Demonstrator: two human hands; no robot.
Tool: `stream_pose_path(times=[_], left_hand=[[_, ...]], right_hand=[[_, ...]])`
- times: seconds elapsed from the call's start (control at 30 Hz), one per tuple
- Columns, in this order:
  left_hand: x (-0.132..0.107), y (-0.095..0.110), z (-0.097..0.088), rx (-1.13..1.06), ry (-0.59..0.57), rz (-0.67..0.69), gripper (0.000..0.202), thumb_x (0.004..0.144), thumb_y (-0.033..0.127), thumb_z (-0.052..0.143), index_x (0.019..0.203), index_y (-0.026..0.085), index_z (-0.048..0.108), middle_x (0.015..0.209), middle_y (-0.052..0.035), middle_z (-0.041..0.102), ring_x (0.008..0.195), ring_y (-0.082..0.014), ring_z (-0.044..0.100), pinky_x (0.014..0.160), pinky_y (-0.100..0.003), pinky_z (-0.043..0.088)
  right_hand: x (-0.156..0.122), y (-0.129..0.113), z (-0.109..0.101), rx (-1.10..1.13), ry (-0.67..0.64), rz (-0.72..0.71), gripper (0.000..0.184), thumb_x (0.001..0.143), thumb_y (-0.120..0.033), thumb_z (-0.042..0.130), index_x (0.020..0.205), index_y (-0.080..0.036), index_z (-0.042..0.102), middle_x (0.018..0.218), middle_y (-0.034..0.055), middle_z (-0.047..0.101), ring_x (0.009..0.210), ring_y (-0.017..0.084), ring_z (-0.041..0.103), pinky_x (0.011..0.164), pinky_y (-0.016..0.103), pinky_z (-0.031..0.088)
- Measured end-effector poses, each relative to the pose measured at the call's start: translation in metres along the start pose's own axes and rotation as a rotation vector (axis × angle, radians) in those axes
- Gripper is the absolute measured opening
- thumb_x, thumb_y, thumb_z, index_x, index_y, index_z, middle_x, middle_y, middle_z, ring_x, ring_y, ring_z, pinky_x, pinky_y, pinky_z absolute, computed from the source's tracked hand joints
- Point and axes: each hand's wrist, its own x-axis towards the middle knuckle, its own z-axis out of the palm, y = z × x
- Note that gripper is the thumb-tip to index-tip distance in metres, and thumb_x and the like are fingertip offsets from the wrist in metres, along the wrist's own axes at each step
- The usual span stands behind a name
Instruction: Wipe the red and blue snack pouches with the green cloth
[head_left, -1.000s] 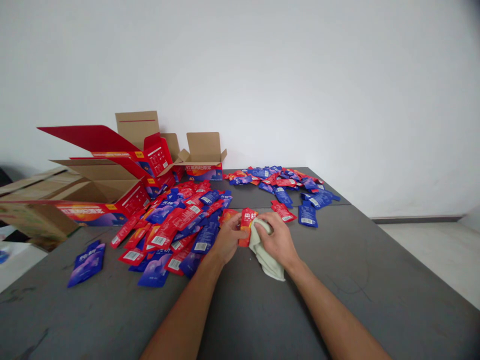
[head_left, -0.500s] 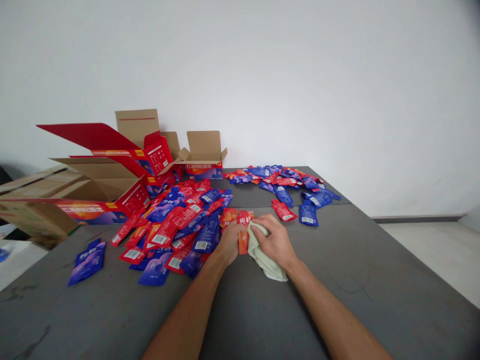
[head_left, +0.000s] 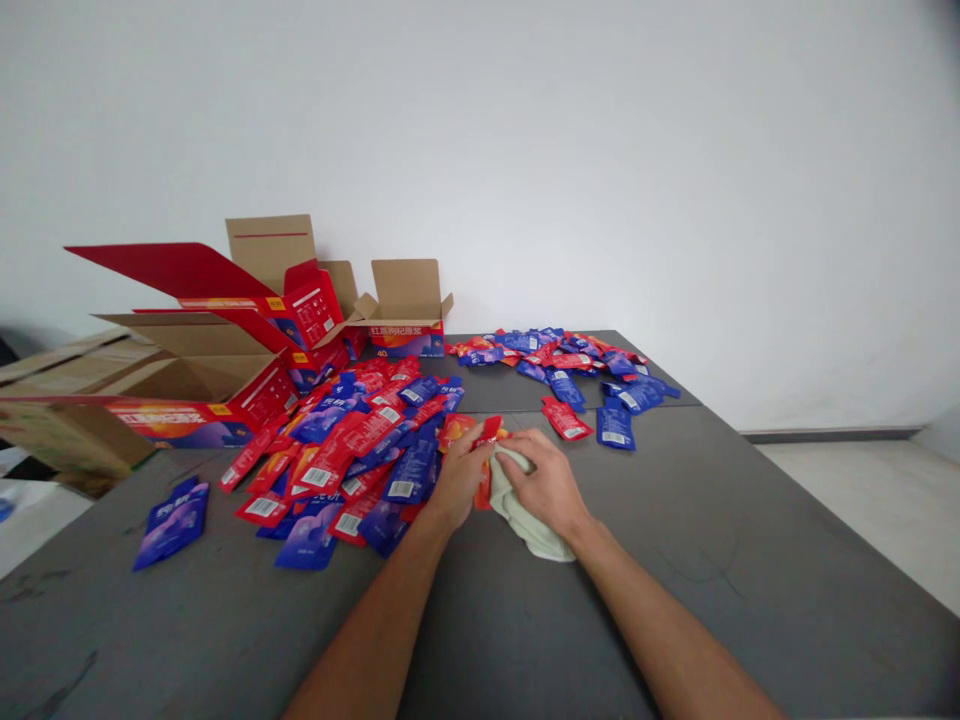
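Observation:
Between my two hands is a red and orange pouch (head_left: 484, 492), held above the dark table. My left hand (head_left: 456, 482) is closed on the pouch's left side, its thumb near the top and covering part of the print. A pale green cloth (head_left: 534, 528) is bunched in my right hand (head_left: 546, 482), which presses it against the pouch's right side. The cloth's loose end hangs down toward the table. Just left of my left hand lies a heap of red and blue pouches (head_left: 360, 440), some with barcodes facing up.
A second pile of pouches (head_left: 555, 350) lies at the table's far end, with a red pouch (head_left: 565, 418) and a blue pouch (head_left: 616, 427) nearer me. Open cartons (head_left: 202, 415) stand on the left, and a smaller open box (head_left: 406, 340) stands behind the heap.
My left thumb and fingers have shifted up and over the pouch's front, hiding its white lettering. My right hand and the cloth have moved only slightly left.

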Motion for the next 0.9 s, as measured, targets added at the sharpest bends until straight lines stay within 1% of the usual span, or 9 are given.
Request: stream_pose_path(times=[0.1, 0.17, 0.23, 0.3, 0.4, 0.5, 0.67, 0.8, 0.9], left_hand=[[-0.004, 0.001, 0.002, 0.001, -0.041, -0.058, 0.06, 0.06, 0.011, 0.062, 0.119, 0.02, 0.058, 0.078, 0.0004, 0.069, 0.071, -0.0173, 0.067, 0.062, -0.025, 0.048], [-0.007, 0.002, 0.004, 0.027, -0.139, -0.049, 0.064, 0.056, 0.008, 0.058, 0.118, 0.02, 0.057, 0.077, 0.0012, 0.068, 0.069, -0.0165, 0.065, 0.058, -0.024, 0.046], [-0.011, 0.006, 0.007, 0.061, -0.264, -0.024, 0.064, 0.057, 0.007, 0.059, 0.12, 0.021, 0.058, 0.086, -0.001, 0.07, 0.078, -0.018, 0.067, 0.067, -0.026, 0.049], [-0.014, 0.01, 0.011, 0.075, -0.379, 0.015, 0.06, 0.063, 0.008, 0.06, 0.122, 0.021, 0.061, 0.099, -0.0048, 0.072, 0.094, -0.0214, 0.067, 0.082, -0.032, 0.051], [-0.017, 0.014, 0.015, 0.06, -0.455, 0.058, 0.05, 0.073, 0.014, 0.06, 0.123, 0.019, 0.065, 0.108, -0.0085, 0.073, 0.11, -0.0256, 0.064, 0.096, -0.039, 0.047], [-0.017, 0.015, 0.016, 0.028, -0.417, 0.08, 0.045, 0.077, 0.019, 0.062, 0.122, 0.019, 0.066, 0.108, -0.0091, 0.073, 0.111, -0.0261, 0.064, 0.095, -0.039, 0.048], [-0.013, 0.012, 0.011, -0.031, -0.296, 0.104, 0.042, 0.077, 0.021, 0.066, 0.119, 0.02, 0.065, 0.098, -0.0071, 0.074, 0.096, -0.0216, 0.068, 0.084, -0.032, 0.052], [-0.007, 0.007, 0.004, -0.051, -0.181, 0.157, 0.046, 0.075, 0.017, 0.064, 0.121, 0.02, 0.062, 0.095, -0.0054, 0.073, 0.086, -0.0181, 0.069, 0.076, -0.028, 0.053], [-0.003, 0.004, 0.001, 0.039, -0.156, 0.177, 0.051, 0.072, 0.01, 0.058, 0.123, 0.019, 0.061, 0.103, -0.0063, 0.073, 0.091, -0.0187, 0.068, 0.08, -0.029, 0.053]], right_hand=[[0.002, 0.005, -0.002, -0.038, 0.043, 0.026, 0.019, 0.092, -0.03, 0.059, 0.102, -0.024, 0.074, 0.101, 0.0069, 0.068, 0.097, 0.02, 0.063, 0.091, 0.035, 0.052], [0.003, 0.009, -0.004, -0.073, 0.086, 0.052, 0.019, 0.092, -0.031, 0.058, 0.101, -0.024, 0.074, 0.1, 0.0073, 0.068, 0.096, 0.021, 0.063, 0.091, 0.036, 0.052], [0.003, 0.012, -0.007, -0.106, 0.136, 0.083, 0.02, 0.092, -0.031, 0.058, 0.1, -0.023, 0.073, 0.101, 0.0078, 0.068, 0.097, 0.021, 0.063, 0.091, 0.036, 0.051], [0.004, 0.014, -0.009, -0.13, 0.187, 0.1, 0.021, 0.092, -0.031, 0.057, 0.101, -0.021, 0.073, 0.102, 0.0086, 0.067, 0.098, 0.022, 0.062, 0.093, 0.037, 0.05], [0.005, 0.014, -0.01, -0.141, 0.237, 0.094, 0.024, 0.093, -0.031, 0.055, 0.104, -0.021, 0.073, 0.105, 0.0096, 0.067, 0.102, 0.023, 0.061, 0.095, 0.038, 0.049], [0.004, 0.013, -0.007, -0.111, 0.214, 0.06, 0.024, 0.094, -0.032, 0.054, 0.106, -0.022, 0.073, 0.107, 0.0094, 0.067, 0.102, 0.022, 0.062, 0.096, 0.039, 0.05], [0.002, 0.007, -0.001, -0.002, 0.022, -0.06, 0.023, 0.095, -0.027, 0.054, 0.107, -0.025, 0.073, 0.107, 0.0072, 0.068, 0.103, 0.021, 0.063, 0.094, 0.036, 0.051], [-0.002, 0.0, 0.004, 0.009, -0.125, -0.09, 0.023, 0.095, -0.024, 0.052, 0.103, -0.026, 0.074, 0.106, 0.0061, 0.068, 0.1, 0.019, 0.063, 0.091, 0.034, 0.052], [-0.003, -0.001, 0.005, -0.007, -0.099, -0.079, 0.023, 0.094, -0.023, 0.053, 0.103, -0.025, 0.074, 0.105, 0.0066, 0.068, 0.098, 0.019, 0.064, 0.09, 0.034, 0.053]])
